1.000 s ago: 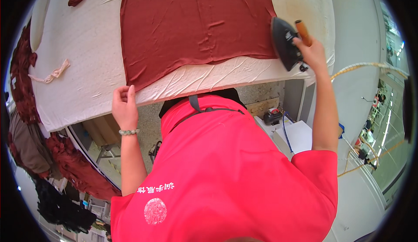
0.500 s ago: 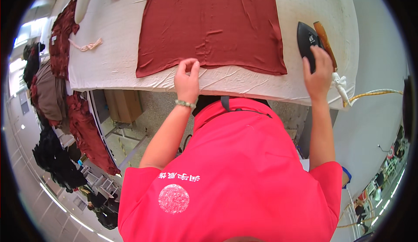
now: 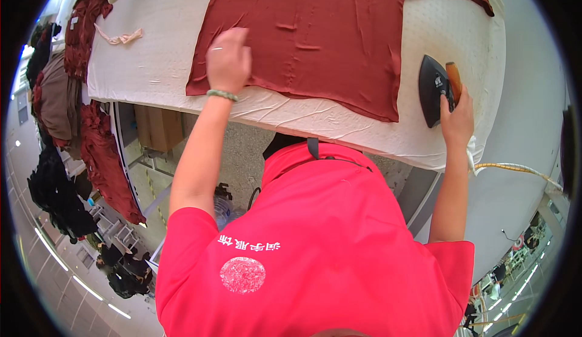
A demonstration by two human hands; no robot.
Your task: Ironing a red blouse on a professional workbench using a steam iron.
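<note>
A dark red long-sleeved garment lies spread on the padded white ironing table, with small creases down its middle. Above its lower left part is my left hand, wearing a bead bracelet and a ring. Its fingers are blurred and partly turned away, so whether they touch the cloth cannot be told. To the right of the garment, my right hand is closed around the wooden handle of a black iron. The iron rests on the white cover, apart from the garment.
A twisted pale pink strip lies on the table's left. Dark red garments and a brown one hang beyond the left edge. From the iron a yellowish cord runs off right. A cardboard box stands under the table.
My left hand has moved up and left from the hem to over the garment. My right hand has closed on the iron's handle, and the iron has turned. The view has shifted.
</note>
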